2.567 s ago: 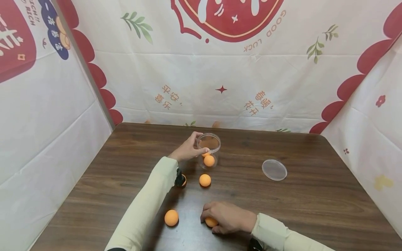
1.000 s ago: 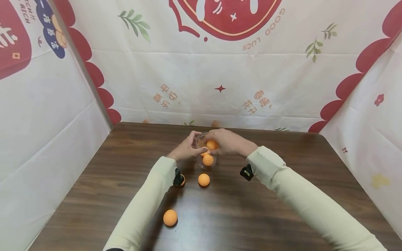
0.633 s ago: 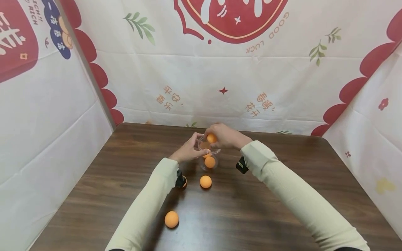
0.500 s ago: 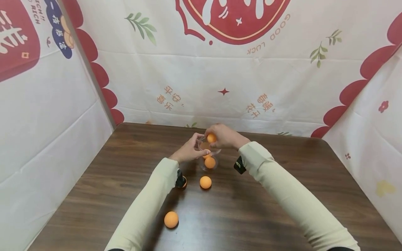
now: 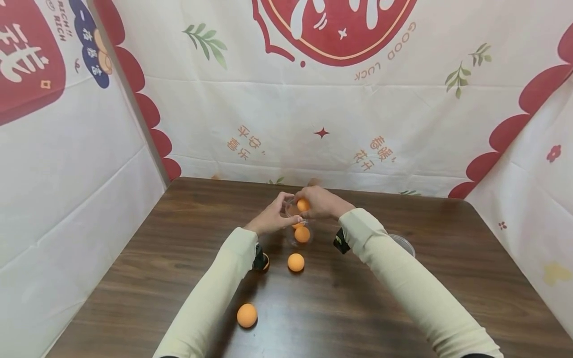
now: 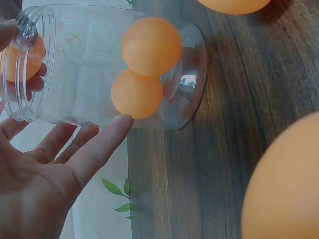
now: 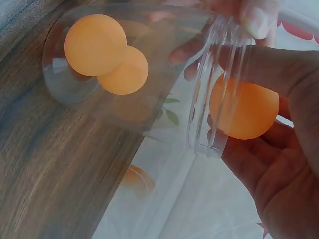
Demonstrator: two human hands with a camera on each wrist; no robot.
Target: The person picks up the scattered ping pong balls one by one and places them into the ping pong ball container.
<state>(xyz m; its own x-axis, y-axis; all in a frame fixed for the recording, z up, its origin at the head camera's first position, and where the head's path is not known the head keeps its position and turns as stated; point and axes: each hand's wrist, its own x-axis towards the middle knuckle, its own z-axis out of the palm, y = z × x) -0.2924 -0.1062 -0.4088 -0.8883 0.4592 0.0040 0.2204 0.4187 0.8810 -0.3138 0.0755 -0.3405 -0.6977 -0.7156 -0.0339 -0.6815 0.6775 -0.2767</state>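
My left hand (image 5: 270, 216) holds a clear plastic jar (image 6: 84, 64) near its mouth, thumb on the near side. The jar stands on the table, and two orange ping-pong balls (image 6: 152, 46) show at its bottom. Between the thumb and fingers of my right hand (image 5: 324, 201) is another ping-pong ball (image 7: 249, 109), right at the jar's threaded mouth. In the right wrist view this ball lies partly behind the rim. One loose ball (image 5: 296, 262) rests just in front of the jar.
Closer to the front edge lies another orange ball (image 5: 247, 315). A further ball (image 5: 266, 262) is mostly hidden behind the left wrist camera. The clear round lid (image 5: 404, 243) lies to the right, partly covered by the right sleeve. A printed cloth (image 5: 268, 99) hangs behind the table.
My right hand has lifted a ball from the front of the table and carried it up to the jar's mouth. It has dipped slightly since half a second ago. The left hand stays on the jar.
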